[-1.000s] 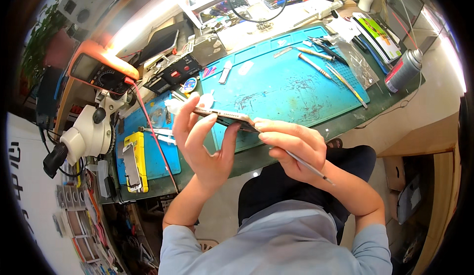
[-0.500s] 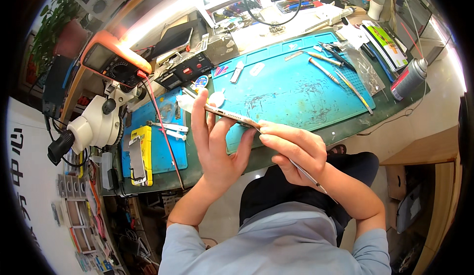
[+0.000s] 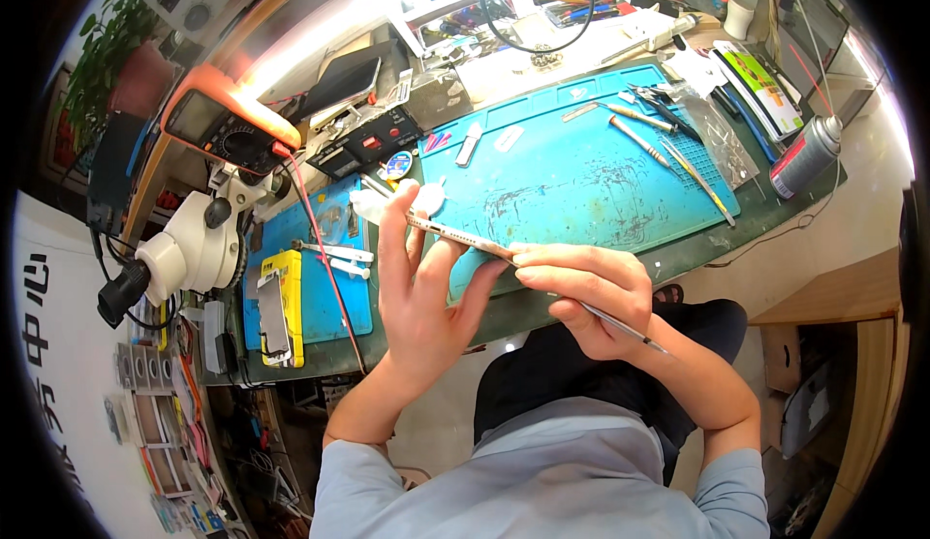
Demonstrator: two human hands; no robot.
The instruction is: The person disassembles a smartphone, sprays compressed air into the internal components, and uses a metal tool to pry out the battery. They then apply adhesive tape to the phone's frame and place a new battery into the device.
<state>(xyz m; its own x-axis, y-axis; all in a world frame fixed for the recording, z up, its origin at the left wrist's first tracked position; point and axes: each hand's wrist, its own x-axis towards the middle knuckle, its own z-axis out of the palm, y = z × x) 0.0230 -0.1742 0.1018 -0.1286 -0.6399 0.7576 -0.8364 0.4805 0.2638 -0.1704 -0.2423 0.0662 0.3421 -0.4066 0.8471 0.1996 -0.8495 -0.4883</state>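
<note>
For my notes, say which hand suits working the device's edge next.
Likely the right hand: it holds a thin tool by the flat device, which the left hand grips.

Bench items arranged about the large blue mat [image 3: 581,195].
On the mat, toward its right end: slim tools [image 3: 639,143]; over its right edge, a clear bag [image 3: 725,142]. Right of the mat: a spray can [image 3: 806,159], standing. Left of the mat: a smaller mat [image 3: 339,318] bearing a yellow case [image 3: 294,292]; farther left, a white microscope [image 3: 189,246]. Beyond the mat's far left corner: a black box [image 3: 351,157], an orange-cased multimeter [image 3: 228,127] and, farthest off, a potted plant [image 3: 105,60].
</note>
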